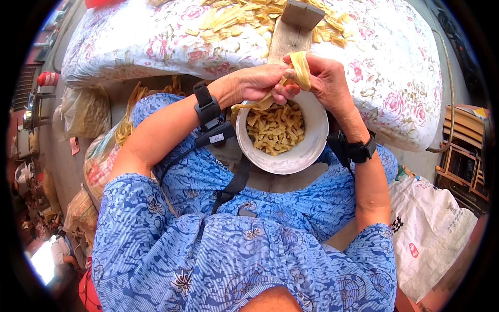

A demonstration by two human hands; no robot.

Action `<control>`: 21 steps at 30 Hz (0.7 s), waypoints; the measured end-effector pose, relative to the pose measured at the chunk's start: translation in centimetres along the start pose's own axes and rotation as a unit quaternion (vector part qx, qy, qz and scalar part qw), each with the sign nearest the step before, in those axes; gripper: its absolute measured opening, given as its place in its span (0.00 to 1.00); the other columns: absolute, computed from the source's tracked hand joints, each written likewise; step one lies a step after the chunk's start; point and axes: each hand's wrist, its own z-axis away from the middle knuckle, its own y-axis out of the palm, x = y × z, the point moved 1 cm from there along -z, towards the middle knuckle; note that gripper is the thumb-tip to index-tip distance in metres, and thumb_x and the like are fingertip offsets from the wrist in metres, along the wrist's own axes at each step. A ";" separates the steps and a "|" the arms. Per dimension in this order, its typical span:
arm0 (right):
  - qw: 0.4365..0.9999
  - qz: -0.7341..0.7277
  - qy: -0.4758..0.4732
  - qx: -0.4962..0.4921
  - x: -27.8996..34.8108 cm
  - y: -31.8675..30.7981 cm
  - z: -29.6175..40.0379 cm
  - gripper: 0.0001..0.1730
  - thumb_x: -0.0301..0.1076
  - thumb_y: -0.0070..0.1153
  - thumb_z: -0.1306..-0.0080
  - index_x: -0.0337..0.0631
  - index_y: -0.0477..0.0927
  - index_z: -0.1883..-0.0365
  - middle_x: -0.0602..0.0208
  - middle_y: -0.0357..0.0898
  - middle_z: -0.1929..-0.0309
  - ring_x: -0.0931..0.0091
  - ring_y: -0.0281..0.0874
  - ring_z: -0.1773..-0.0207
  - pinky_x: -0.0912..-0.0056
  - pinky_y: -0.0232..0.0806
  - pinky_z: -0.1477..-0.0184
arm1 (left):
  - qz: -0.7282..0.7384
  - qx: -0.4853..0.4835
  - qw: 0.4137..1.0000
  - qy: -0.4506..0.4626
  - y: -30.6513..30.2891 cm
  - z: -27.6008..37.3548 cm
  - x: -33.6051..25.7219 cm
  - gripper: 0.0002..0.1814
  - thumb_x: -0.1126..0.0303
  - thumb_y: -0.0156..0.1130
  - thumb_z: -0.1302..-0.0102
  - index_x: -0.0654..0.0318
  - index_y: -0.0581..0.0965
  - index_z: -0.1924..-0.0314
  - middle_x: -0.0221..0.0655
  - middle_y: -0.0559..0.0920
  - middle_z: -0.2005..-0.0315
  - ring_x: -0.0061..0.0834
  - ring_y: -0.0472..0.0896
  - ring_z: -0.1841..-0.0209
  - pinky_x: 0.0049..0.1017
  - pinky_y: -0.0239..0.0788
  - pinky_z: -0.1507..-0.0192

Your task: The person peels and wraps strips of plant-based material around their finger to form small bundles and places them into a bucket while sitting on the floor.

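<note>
Above a round white basin [280, 167], my two hands meet around a pale yellow fibrous strip [299, 70]. My left hand [267, 84] pinches it between thumb and fingers, and a tail of the strip hangs leftward over the basin's rim. Part of the strip is looped upward, with my right hand [326, 80] gripping it at the right side. Inside the basin lies a heap of short, folded or knotted yellow pieces [275, 130]. A wooden board with a raised end block [298, 19] reaches from just behind my hands onto the cloth.
A floral cloth [390, 78] covers the surface ahead, with flat yellow pieces [241, 17] piled on it. Long strips [130, 109] hang by my left knee near a plastic bag [87, 111]. A white woven sack [427, 230] and wooden folding furniture [466, 144] stand at right.
</note>
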 end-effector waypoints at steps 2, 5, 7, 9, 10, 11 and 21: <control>0.990 0.129 0.025 0.054 0.6 -0.1 0.1 0.17 0.37 0.57 0.42 0.37 0.77 0.57 0.71 0.77 0.74 0.86 0.70 0.72 0.84 0.65 0.69 | 0.035 0.050 0.998 -0.015 -0.2 -0.1 0.4 0.08 0.69 0.45 0.33 0.64 0.69 0.68 0.28 0.69 0.77 0.06 0.62 0.83 0.07 0.55 0.84; 0.994 0.088 -0.016 0.068 -0.5 0.1 0.1 0.16 0.37 0.56 0.42 0.38 0.78 0.58 0.69 0.75 0.71 0.84 0.70 0.71 0.82 0.65 0.68 | -0.017 0.017 1.000 0.000 -0.5 -0.4 0.8 0.07 0.65 0.48 0.34 0.60 0.69 0.66 0.27 0.68 0.79 0.09 0.60 0.83 0.09 0.52 0.83; 0.995 0.067 -0.066 0.014 -0.5 0.7 0.2 0.16 0.41 0.56 0.44 0.42 0.79 0.61 0.66 0.74 0.73 0.75 0.70 0.73 0.76 0.64 0.69 | -0.009 -0.002 1.000 -0.001 -0.6 -0.4 0.9 0.07 0.67 0.49 0.34 0.62 0.70 0.65 0.30 0.70 0.77 0.10 0.61 0.83 0.08 0.54 0.82; 0.996 0.045 -0.081 -0.013 -0.3 0.8 0.3 0.16 0.43 0.56 0.46 0.44 0.80 0.63 0.65 0.74 0.73 0.70 0.71 0.74 0.73 0.64 0.69 | 0.000 -0.023 1.000 -0.002 -0.3 -0.4 1.0 0.07 0.68 0.48 0.34 0.63 0.70 0.64 0.31 0.72 0.76 0.10 0.62 0.83 0.08 0.55 0.82; 0.997 0.034 -0.071 -0.012 0.0 0.7 0.3 0.15 0.42 0.56 0.45 0.43 0.80 0.63 0.65 0.74 0.71 0.70 0.71 0.73 0.73 0.64 0.69 | -0.006 -0.030 0.999 0.019 -0.2 -0.3 0.9 0.07 0.68 0.48 0.34 0.63 0.71 0.63 0.32 0.72 0.76 0.11 0.63 0.82 0.08 0.55 0.82; 0.998 0.022 -0.061 -0.011 0.1 0.7 0.3 0.15 0.41 0.56 0.45 0.42 0.80 0.63 0.65 0.74 0.70 0.70 0.71 0.72 0.72 0.64 0.68 | -0.012 -0.036 0.998 0.040 0.0 -0.3 0.8 0.07 0.69 0.48 0.34 0.63 0.71 0.62 0.32 0.72 0.75 0.11 0.63 0.82 0.08 0.56 0.81; 0.935 0.238 -0.094 -0.245 -0.4 1.0 -0.5 0.09 0.34 0.56 0.52 0.42 0.78 0.71 0.68 0.77 0.65 0.67 0.72 0.63 0.68 0.65 0.63 | -0.056 -0.217 0.911 0.345 0.0 -0.9 -0.1 0.08 0.71 0.52 0.36 0.66 0.74 0.60 0.31 0.77 0.70 0.16 0.74 0.75 0.13 0.67 0.74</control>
